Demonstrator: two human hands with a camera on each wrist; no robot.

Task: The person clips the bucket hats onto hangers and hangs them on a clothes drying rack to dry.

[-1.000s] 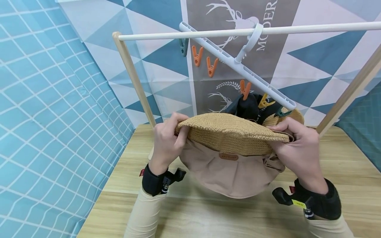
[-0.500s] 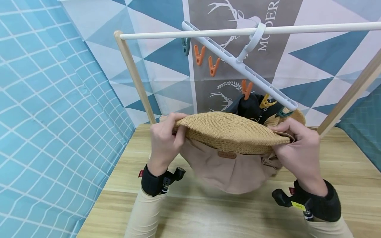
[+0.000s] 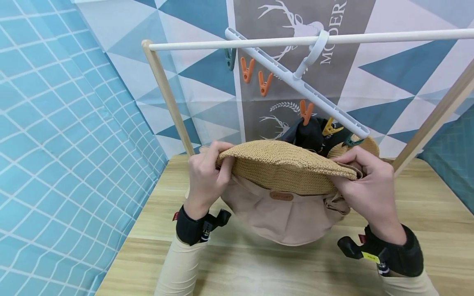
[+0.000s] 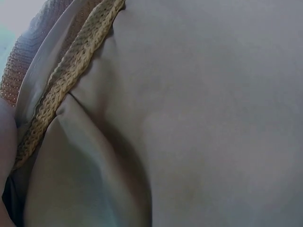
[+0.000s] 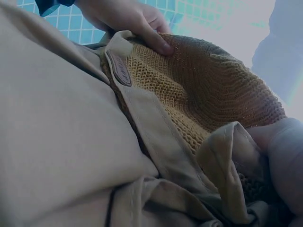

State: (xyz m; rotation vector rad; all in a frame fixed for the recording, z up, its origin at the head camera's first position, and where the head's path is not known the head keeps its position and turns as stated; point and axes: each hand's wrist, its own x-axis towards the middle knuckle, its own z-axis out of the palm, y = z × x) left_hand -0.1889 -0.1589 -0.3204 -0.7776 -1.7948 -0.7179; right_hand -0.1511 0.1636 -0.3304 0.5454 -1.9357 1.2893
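Observation:
A sun hat with a tan knitted straw part (image 3: 281,160) and a beige fabric part (image 3: 275,220) is held up above the table. My left hand (image 3: 208,179) pinches its straw edge at the left end, thumb below. At the other end my right hand (image 3: 368,181) grips the straw edge together with some beige fabric. A small brown label (image 3: 281,196) sits on the fabric band. Fabric loops (image 5: 227,161) bunch beside the right hand in the right wrist view. Fabric fills most of the left wrist view, where only a sliver of the left hand shows.
A pale blue hanger (image 3: 296,82) hangs from the white rod (image 3: 237,43). It carries orange clips (image 3: 247,70), a yellow clip (image 3: 331,127) and green clips. Dark headwear (image 3: 309,133) and another straw piece (image 3: 370,146) hang behind the hat. Wooden posts (image 3: 168,98) flank the table (image 3: 148,250).
The hat's fabric part lifted slightly, then swung back down. My right hand has shifted a little to the left. Both hands keep their grip.

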